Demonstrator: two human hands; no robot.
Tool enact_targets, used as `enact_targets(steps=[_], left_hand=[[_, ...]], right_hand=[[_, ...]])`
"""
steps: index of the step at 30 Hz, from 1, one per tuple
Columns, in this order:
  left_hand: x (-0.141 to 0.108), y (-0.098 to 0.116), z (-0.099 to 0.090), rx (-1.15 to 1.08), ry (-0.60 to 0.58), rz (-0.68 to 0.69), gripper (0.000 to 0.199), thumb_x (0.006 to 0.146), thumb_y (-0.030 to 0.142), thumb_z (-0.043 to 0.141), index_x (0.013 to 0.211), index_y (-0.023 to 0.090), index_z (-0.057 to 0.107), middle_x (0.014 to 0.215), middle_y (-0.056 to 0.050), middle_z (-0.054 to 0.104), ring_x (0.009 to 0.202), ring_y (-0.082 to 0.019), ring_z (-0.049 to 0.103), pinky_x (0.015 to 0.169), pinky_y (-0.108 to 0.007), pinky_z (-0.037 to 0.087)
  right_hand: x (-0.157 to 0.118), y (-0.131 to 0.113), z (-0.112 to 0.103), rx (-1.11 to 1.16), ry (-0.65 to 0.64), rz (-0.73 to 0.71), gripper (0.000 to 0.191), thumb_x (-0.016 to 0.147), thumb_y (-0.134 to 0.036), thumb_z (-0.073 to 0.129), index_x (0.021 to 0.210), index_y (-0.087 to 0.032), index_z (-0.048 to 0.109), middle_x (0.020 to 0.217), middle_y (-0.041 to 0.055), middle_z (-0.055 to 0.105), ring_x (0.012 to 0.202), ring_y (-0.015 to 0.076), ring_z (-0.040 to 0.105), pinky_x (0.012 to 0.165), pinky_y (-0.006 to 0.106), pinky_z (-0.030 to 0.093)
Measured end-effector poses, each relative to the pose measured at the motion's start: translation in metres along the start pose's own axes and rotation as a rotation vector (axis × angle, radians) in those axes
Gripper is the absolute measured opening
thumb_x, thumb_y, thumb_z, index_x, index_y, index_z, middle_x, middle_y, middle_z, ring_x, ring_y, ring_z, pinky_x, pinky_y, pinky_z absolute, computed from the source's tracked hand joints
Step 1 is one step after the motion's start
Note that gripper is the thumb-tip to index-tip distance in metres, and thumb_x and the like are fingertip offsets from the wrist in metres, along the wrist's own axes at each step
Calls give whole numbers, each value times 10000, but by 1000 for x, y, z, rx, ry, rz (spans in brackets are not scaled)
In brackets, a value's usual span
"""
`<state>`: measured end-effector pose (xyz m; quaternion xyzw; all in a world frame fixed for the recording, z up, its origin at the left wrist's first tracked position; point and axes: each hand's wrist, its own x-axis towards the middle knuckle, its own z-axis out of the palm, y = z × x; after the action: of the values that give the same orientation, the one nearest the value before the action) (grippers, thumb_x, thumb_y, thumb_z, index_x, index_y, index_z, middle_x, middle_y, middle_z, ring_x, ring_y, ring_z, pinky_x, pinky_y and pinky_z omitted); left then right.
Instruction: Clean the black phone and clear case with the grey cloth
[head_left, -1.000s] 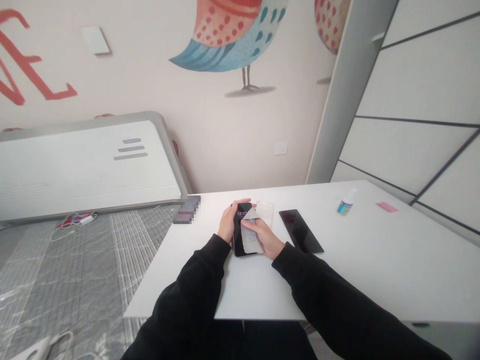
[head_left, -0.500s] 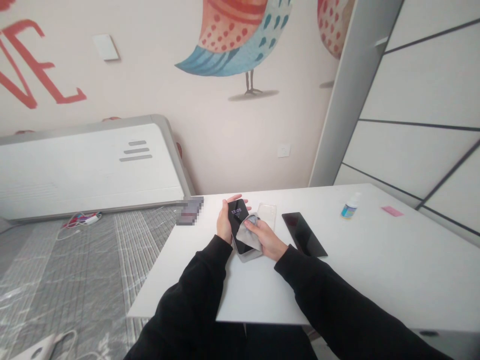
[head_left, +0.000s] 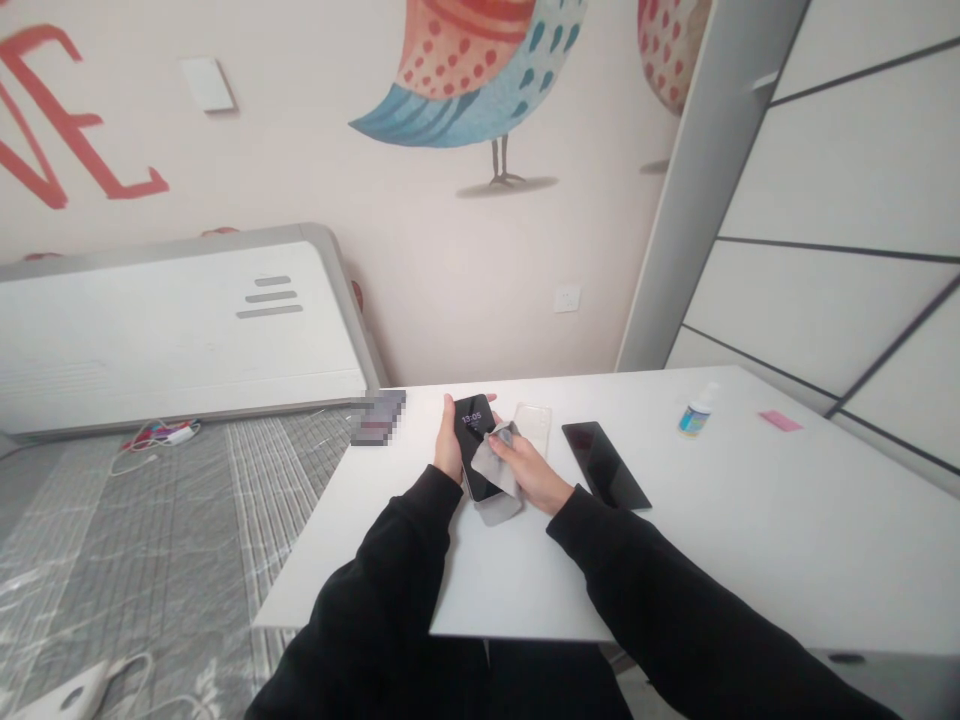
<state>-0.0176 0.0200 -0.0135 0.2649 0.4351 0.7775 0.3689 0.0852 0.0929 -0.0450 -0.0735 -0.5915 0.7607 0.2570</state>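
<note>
My left hand [head_left: 448,450] holds a black smartphone [head_left: 474,440] tilted up, its lit screen showing 13:05. My right hand [head_left: 529,472] pinches a grey microfiber cloth [head_left: 496,462] against the lower part of that screen. A fold of the cloth hangs below the phone, close to the tabletop. Just beyond my right hand lies a clear phone case [head_left: 534,426]. A dark glass slab [head_left: 604,465], perhaps a second phone, lies further right, apart from my hand.
The white table [head_left: 712,540] holds a small bottle with a blue label [head_left: 697,413], a pink slip [head_left: 780,421] and a pixelated object [head_left: 379,417] at the left edge. A white panel unit [head_left: 172,335] leans beyond the table's left side, above a grey floor mat.
The phone has risen slightly and tilted in my left hand, showing more of its screen. The cloth has shifted on the screen under my right hand, and more of it hangs below.
</note>
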Motion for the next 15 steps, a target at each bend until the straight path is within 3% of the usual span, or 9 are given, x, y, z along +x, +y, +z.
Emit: enact_targets(steps=[4,11,15], left_hand=[[1,5,-4,-28,41,69,769,864,826,409,1063,142,698,741,-54,710,693,-192,693,709,-310,546],[5,-1,-3,59,31,52,796,811,867,425,1012,145,692,769,-70,718,709,-205,703,688,-316,559],[7,-8,-4,214,29,44,765,825,832,459,943,129,736,817,-113,744,746,-231,716,736,-346,569]], right_hand=[[-2,3,-2,29,-76,85,570,553,-538,927,942,-174,723,875,65,764,794,253,717,784,390,579],[3,17,-4,70,82,73,497,742,-653,776,901,-184,736,883,57,766,914,255,704,897,377,539],[2,15,-4,180,116,78,514,671,-616,843,958,-214,700,917,35,766,893,242,721,876,365,557]])
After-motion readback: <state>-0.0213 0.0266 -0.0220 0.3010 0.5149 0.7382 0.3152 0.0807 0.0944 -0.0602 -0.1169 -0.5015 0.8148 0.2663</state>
